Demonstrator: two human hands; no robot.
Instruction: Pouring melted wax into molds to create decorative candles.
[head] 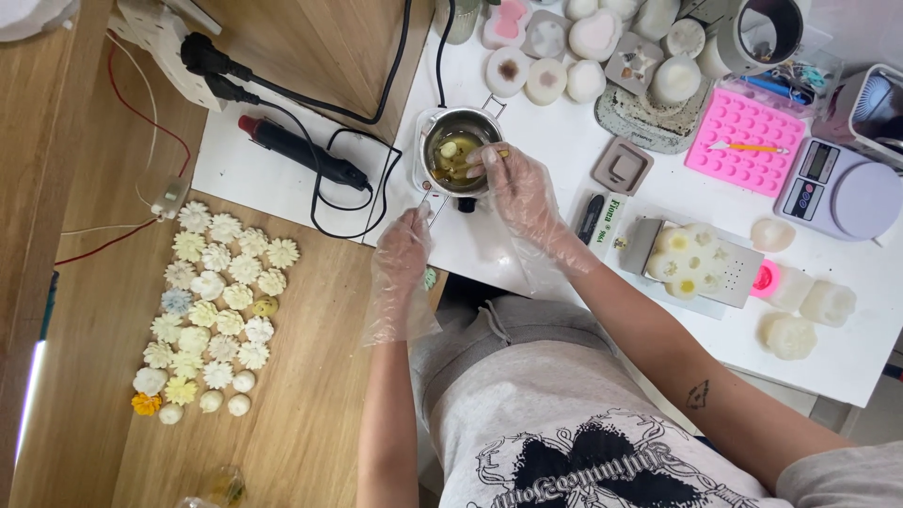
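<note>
Two hands, each in a thin, clear, crinkled plastic glove, work over a small round metal melting pot (458,150) seen from the head camera. Its shiny steel wall holds yellowish, translucent liquid with a few pale solid lumps floating in it. The pot stands on the white surface (555,141), near that surface's left edge, and its thin handle points down-left toward the person.

The left hand (402,249) is closed narrowly on the end of this handle, fingers pinched. The right hand (519,193) reaches over the pot's right rim, its fingers curled on a slim stick (480,158); the stick's long axis runs roughly level, from the fingers leftward into the liquid.

A black heat tool (301,150) lies left of the pot, its long axis slanting from upper left to lower right, with its black cable looped beside it. On the wooden surface (310,376) at lower left, about thirty small flower-shaped wax pieces (216,306) lie packed in rough rows: most are white or cream, one is blue-grey and one is orange.

Right of the pot lie one pink silicone mould (748,141) with a grid of round cavities, one pale digital scale (842,188), one steel tray (696,259) bearing a cream flower-shaped cluster, and several rounded whitish wax blocks (790,334). More moulds and pale castings crowd the top edge.
</note>
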